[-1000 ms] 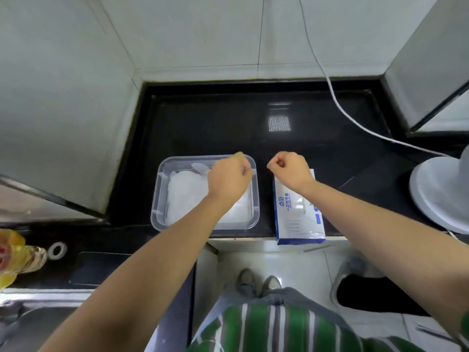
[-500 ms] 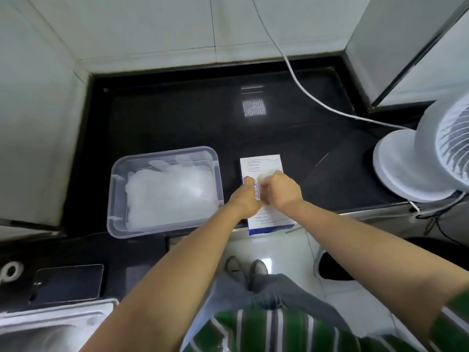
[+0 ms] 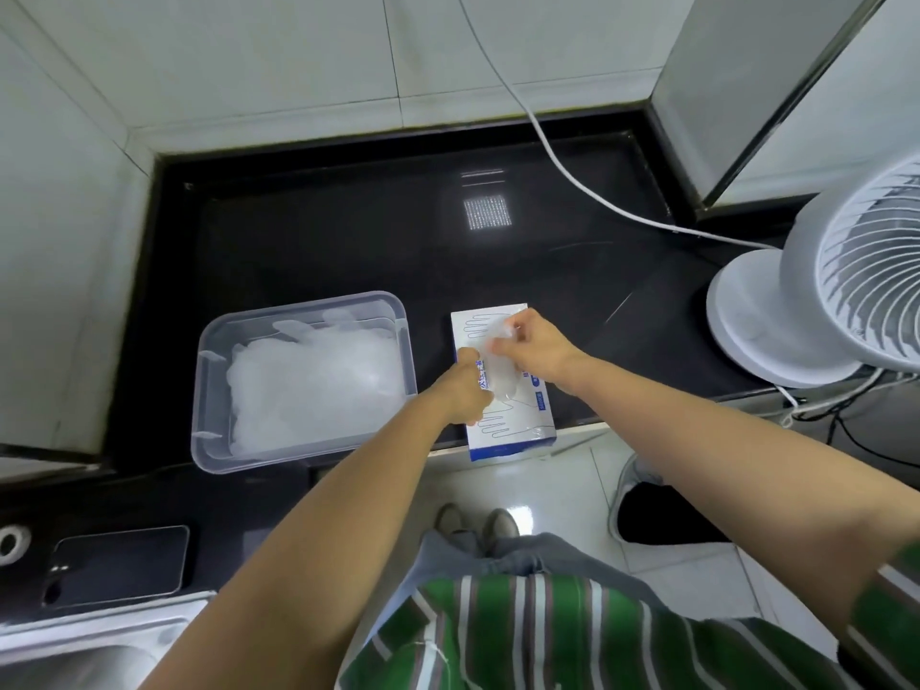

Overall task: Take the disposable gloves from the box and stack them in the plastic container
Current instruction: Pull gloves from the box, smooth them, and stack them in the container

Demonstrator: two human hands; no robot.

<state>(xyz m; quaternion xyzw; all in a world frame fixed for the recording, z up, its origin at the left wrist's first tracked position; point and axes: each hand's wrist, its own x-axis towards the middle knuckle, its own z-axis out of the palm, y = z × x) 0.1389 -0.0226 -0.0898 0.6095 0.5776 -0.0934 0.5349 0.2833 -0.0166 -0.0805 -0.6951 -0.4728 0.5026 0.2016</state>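
Observation:
A white and blue glove box [image 3: 517,425] lies on the black counter near its front edge. My right hand [image 3: 535,348] pinches a thin clear glove [image 3: 500,376] that stretches up out of the box. My left hand [image 3: 465,388] sits on the box's left side with curled fingers; whether it grips the box or just steadies it is unclear. To the left stands a clear plastic container [image 3: 211,390] with a pile of translucent gloves [image 3: 308,381] inside.
A white fan [image 3: 846,286] stands at the right, its cable [image 3: 557,161] running across the back of the black counter [image 3: 348,241]. A dark phone [image 3: 117,565] and a tape roll [image 3: 10,542] lie at the lower left beside a sink [image 3: 74,654].
Both hands left the container and came to the box. My right hand has since lifted away from the left one, drawing a glove out of the box.

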